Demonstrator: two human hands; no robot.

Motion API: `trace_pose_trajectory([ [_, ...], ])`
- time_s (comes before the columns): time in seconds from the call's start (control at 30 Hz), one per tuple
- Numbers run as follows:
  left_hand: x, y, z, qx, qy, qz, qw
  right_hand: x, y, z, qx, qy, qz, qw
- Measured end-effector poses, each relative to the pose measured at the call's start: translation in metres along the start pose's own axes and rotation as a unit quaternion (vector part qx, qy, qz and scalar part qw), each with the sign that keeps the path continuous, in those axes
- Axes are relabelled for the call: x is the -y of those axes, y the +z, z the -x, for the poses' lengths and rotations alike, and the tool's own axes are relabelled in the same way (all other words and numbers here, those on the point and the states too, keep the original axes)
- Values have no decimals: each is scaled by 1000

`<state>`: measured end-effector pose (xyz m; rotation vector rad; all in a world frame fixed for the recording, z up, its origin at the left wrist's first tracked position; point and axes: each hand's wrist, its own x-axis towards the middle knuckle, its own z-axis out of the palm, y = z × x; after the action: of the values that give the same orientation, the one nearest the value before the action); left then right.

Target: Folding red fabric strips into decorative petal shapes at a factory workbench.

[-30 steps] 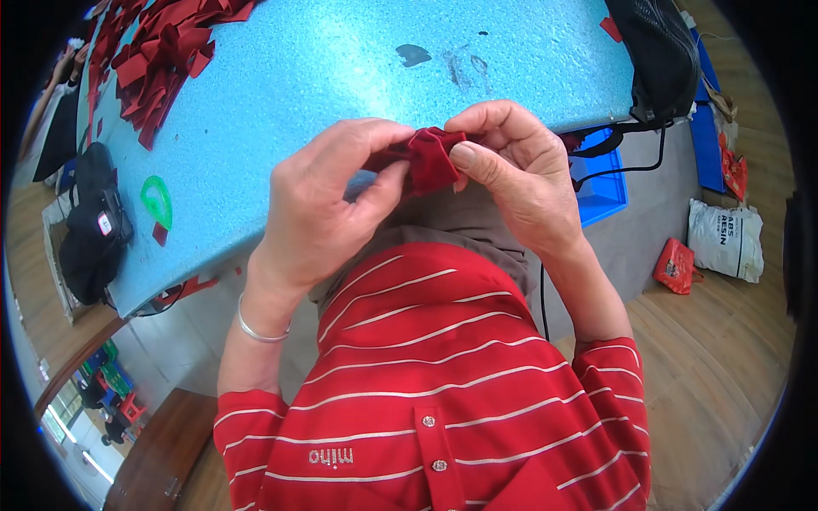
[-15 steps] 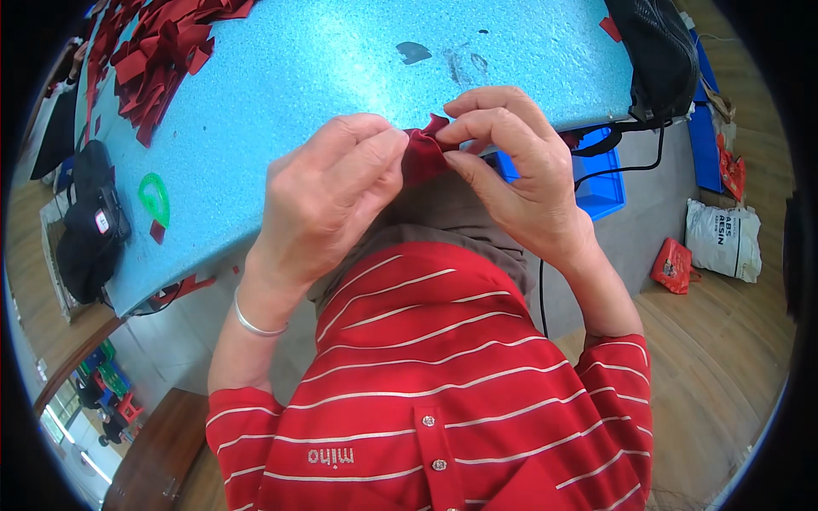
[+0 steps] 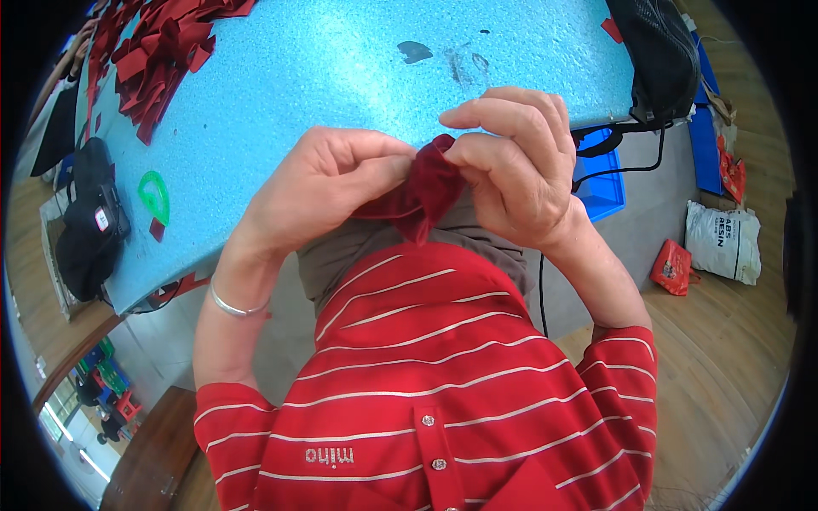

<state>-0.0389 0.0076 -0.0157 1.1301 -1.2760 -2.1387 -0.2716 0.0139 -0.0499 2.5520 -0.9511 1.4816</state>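
Shirt point(image 3: 443, 383): red polo with thin white stripes, filling the lower foreground.
Left hand point(image 3: 319, 192): fingers closed, pinching the left side of the dark red fabric piece point(image 3: 422, 189); a silver bracelet point(image 3: 234, 305) circles the wrist.
Right hand point(image 3: 511, 166): fingers curled shut, gripping the fabric's right edge.
Fabric piece: bunched between both hands, held above the near edge of the table, in front of the chest.
Table point(image 3: 324, 77): speckled light blue top, beyond the hands.
Green ring point(image 3: 153, 196): lying flat near the table's left edge.
Red fabric pile point(image 3: 158, 47): far left corner, well apart from the hands.
Black bag point(image 3: 660, 55): far right corner.
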Motion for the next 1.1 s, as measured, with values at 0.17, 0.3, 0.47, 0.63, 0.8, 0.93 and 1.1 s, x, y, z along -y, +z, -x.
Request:
trace_pose_trajectory([
  [0.17,-3,26,6,-89,154,-150,973,-1,-2,5,43,44,-38,997],
  [0.3,-1,19,3,-119,299,-403,857,3,-2,1,52,82,-94,991],
  [0.47,5,17,8,-135,253,-337,897,21,-2,-2,24,299,-283,911],
  [0.63,4,28,5,-160,245,-284,913,19,-5,2,49,314,-263,911],
  [0.8,1,32,10,-172,176,-74,966,12,-1,5,0,160,-160,974],
  [0.93,7,22,12,-138,135,-104,975,4,-7,8,25,18,-90,996],
  [1.1,19,18,8,-88,62,116,987,0,-3,9,-11,-40,-45,998],
])
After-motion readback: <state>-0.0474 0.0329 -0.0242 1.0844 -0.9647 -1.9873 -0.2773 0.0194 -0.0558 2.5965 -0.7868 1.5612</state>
